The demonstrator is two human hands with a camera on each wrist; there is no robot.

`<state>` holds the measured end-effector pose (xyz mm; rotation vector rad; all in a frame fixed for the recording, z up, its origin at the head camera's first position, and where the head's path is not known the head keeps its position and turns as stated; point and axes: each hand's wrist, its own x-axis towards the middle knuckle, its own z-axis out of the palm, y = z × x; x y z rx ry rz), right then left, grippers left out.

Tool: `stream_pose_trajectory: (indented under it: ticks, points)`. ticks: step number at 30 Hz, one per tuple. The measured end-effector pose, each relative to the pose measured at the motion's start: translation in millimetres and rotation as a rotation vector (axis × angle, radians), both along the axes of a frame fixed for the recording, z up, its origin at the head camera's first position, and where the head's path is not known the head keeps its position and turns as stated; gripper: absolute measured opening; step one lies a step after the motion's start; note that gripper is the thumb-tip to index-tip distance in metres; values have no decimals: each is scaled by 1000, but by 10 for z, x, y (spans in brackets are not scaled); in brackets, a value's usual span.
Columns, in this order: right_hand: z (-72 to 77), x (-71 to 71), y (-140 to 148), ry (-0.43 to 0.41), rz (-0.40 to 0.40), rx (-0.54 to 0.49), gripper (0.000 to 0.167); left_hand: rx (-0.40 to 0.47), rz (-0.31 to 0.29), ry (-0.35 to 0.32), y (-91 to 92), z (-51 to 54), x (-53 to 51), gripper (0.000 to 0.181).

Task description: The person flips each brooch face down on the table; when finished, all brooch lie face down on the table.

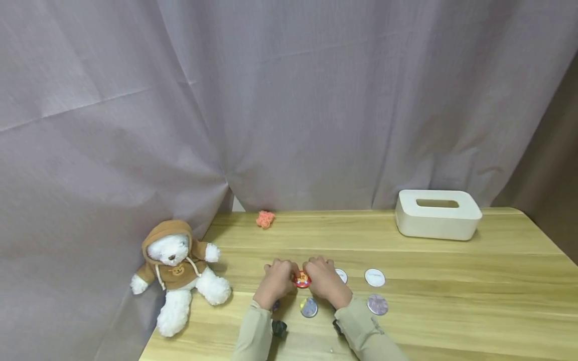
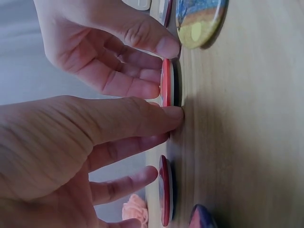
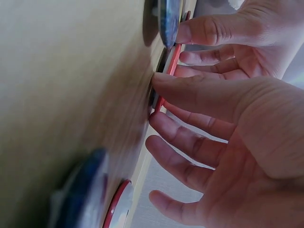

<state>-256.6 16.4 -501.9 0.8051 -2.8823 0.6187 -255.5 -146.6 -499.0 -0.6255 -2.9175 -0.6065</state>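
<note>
A round red badge [image 1: 302, 279] with yellow marks lies on the wooden table between the two hands. My left hand [image 1: 277, 282] pinches its left edge between thumb and fingers. At the opposite edge, my right hand [image 1: 326, 281] pinches the badge with thumb and index finger; its other fingers are spread in the right wrist view. Close in front of the hands is a blue and yellow badge [image 1: 309, 308]. The left wrist view has another red-edged badge [image 2: 165, 190] beside my left fingers. A white badge [image 1: 341, 275] is partly hidden by my right hand.
Farther right lie a white badge [image 1: 375, 277] and a purple badge [image 1: 377, 304]. A white tissue box [image 1: 438, 228] stands at the back right. On the left sits a teddy bear [image 1: 178, 273] in a brown hoodie. A coral-coloured crumpled item [image 1: 265, 219] lies near the curtain.
</note>
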Motion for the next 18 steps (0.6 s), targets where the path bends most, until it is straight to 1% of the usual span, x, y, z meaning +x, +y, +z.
stream_pose_trajectory:
  ticks: [6,10,12,16,18]
  points:
    - [-2,-10,19,0,5,-33,27,11,17,14,-7,-29,-14,28]
    - [21,-17,37,-18,9,-58,28,10,11,34,-2,-35,-21,23]
    - [27,-13,45,-11,17,-66,28,11,9,41,-3,-38,-19,20]
    - [27,6,54,10,35,-82,27,27,9,35,-18,-43,-13,20]
    - [30,20,56,3,38,-91,27,34,8,31,-30,-47,-13,19]
